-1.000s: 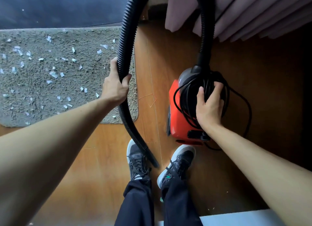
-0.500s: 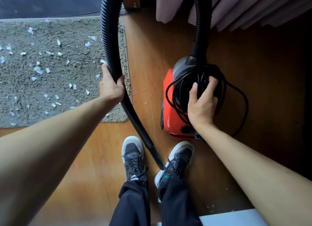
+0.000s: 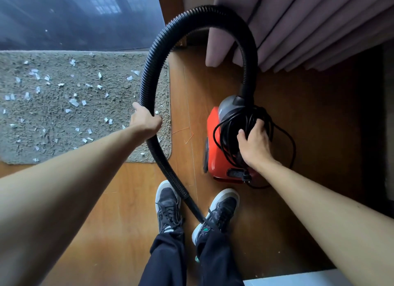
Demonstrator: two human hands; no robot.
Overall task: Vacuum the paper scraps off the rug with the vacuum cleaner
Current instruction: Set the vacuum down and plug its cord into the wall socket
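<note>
Person is standing on wood floor [image 3: 119, 211], looking down past own shoes. Rug [image 3: 119, 98] is lying in the left half of the frame, its right edge just left of centre, paper scraps [image 3: 74, 102] scattered all over the pile; none appear cleared, so the vacuuming proper is judged not yet begun. Red vacuum cleaner [image 3: 215, 145] is sitting on bare floor right of centre, apart from the rug's right edge, with a strip of floor between them. Left hand [image 3: 146, 122] is wrapping closed around the black ribbed hose [image 3: 170, 31], gripping it where it is crossing the rug's right edge. Hose is arcing up from the canister's top, looping across upper centre, passing down through the left hand, then running toward lower centre; its free end is dropping between the shoes, where the tip is hidden against the trouser leg. Right hand [image 3: 254, 146] is pressing down on the canister, fingers curling closed into the bundle of power cord [image 3: 238, 125] wound on top. Key relation: scraps are lying left of the left hand, while the hose's open end is pointing the opposite way, toward lower centre of frame. Judgement: the left hand, nearer the rug, is the one to swing the nozzle end round leftward; cord probably needs unwinding first.
</note>
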